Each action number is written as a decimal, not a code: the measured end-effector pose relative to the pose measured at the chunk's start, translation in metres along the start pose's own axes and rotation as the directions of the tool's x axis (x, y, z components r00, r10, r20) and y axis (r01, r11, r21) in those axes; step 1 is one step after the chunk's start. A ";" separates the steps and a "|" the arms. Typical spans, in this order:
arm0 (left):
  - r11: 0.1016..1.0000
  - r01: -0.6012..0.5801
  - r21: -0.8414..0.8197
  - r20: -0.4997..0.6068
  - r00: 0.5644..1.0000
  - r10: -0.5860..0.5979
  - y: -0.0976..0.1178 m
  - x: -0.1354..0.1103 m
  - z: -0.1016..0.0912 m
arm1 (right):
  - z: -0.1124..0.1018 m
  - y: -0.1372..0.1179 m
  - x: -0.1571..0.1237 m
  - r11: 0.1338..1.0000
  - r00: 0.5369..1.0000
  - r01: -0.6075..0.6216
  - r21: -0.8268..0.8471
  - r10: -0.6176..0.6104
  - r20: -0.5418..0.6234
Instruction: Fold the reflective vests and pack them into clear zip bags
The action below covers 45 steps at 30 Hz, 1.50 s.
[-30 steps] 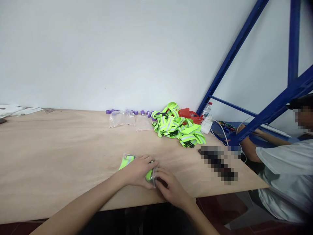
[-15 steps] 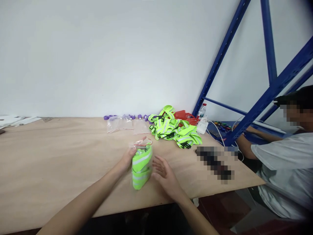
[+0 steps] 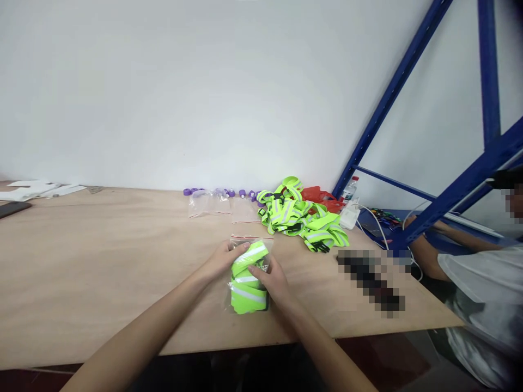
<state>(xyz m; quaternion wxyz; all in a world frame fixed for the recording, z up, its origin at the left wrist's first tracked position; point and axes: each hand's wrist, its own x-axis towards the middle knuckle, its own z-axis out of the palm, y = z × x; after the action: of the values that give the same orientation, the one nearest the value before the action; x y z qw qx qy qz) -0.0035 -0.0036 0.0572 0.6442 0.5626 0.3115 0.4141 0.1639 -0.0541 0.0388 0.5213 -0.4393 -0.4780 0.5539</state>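
Note:
A clear zip bag (image 3: pixel 248 296) with a folded neon-green reflective strap (image 3: pixel 250 277) inside is held between my two hands near the table's front. My left hand (image 3: pixel 223 258) grips its upper left side, thumb across the front. On the right edge, my right hand (image 3: pixel 274 277) is closed, its thumb pressed on the strap through the plastic. The fingers behind the bag are hidden. Red lines mark the bag's top edge, which points away from me.
Beyond the bag lies a heap of green reflective straps (image 3: pixel 292 215) with black buckles. Clear bags (image 3: pixel 208 204) and purple rolls (image 3: pixel 192 191) sit by the wall. A red plastic bag (image 3: pixel 321 197), bottle (image 3: pixel 349 189) and blue rack (image 3: pixel 384 98) stand right, near a seated person (image 3: pixel 478 277).
My right hand has come in from the right and taken hold of the bag. The bag has turned to face me more squarely. The whole view has shifted slightly.

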 end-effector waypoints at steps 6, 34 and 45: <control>0.996 -0.087 0.025 -0.031 0.996 0.088 0.011 -0.006 0.008 | -0.001 -0.018 0.012 0.995 0.994 0.084 0.061 -0.079 -0.081; 0.995 -0.097 -0.003 -0.107 0.990 0.096 0.010 -0.008 0.017 | -0.016 -0.024 0.030 0.991 0.991 0.130 -0.021 -0.130 -0.011; 0.998 -0.028 -0.048 -0.104 0.994 0.023 0.009 -0.008 0.011 | -0.029 -0.028 0.033 0.990 0.988 0.139 -0.015 -0.138 0.063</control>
<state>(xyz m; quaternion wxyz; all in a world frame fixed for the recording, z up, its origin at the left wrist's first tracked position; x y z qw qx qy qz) 0.0008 -0.0160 0.0670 0.6358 0.5282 0.3269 0.4582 0.1943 -0.0194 0.0623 0.5391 -0.3927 -0.5287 0.5250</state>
